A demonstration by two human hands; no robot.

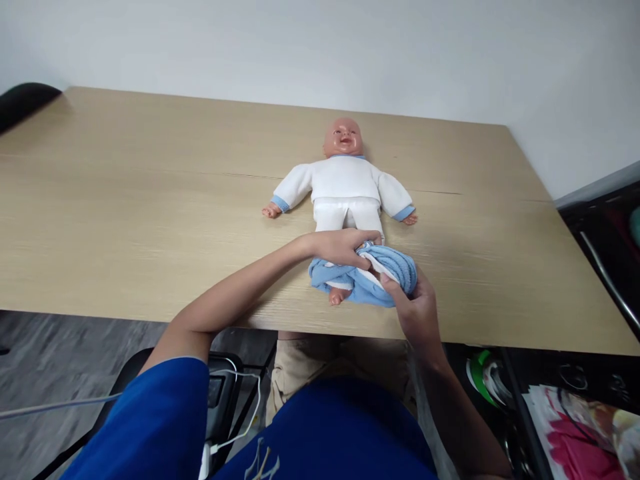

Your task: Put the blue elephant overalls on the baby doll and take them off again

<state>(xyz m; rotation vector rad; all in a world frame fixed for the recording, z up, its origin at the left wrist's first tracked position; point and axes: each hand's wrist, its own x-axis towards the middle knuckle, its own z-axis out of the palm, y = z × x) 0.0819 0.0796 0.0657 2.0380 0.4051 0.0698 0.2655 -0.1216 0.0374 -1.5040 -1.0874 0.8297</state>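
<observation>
A baby doll (346, 180) in a white top and white trousers lies face up on the table, arms spread, feet toward me. Blue cloth, likely doll pants (393, 263), is bunched around its lower legs, with a white inner side showing. My left hand (345, 247) reaches across the doll's shins, its fingers closed on the upper edge of the blue pants. From the right, my right hand (417, 303) grips the same bunched pants, thumb on top. One doll foot (339, 295) pokes out of the cloth at the left; the other is hidden.
The wooden table (150, 220) runs up to a pale wall. A dark chair part (27, 103) stands at the far left. Below the table at right are a green and white roll (487, 380) and packets (585, 433). A white cable (257, 393) hangs at lower left.
</observation>
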